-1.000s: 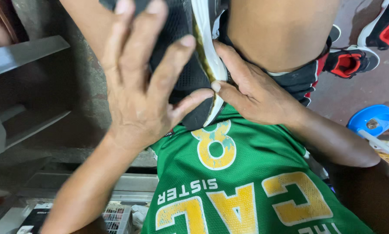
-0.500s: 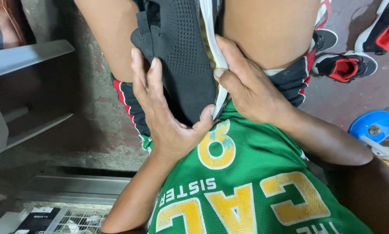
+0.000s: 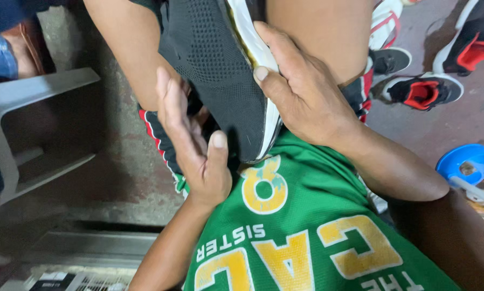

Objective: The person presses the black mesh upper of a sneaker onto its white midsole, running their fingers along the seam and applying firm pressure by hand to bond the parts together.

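From left to right: a grey plastic chair (image 3: 32, 113); the left hand (image 3: 196, 145), fingers extended and flat against the black mesh shoe (image 3: 218, 70); the right hand (image 3: 301, 91), clasping its white sole edge. The shoe rests in the lap against the green jersey (image 3: 306, 226); handling appears under way, neither begun afresh nor finished. Further shoes (image 3: 420, 89) lie on the floor at right.

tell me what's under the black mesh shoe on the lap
Under the black mesh shoe lie the person's bare thighs and, at its near end, the green jersey. The left hand presses its side; the right hand grips its white sole. The shoe's inside is hidden.
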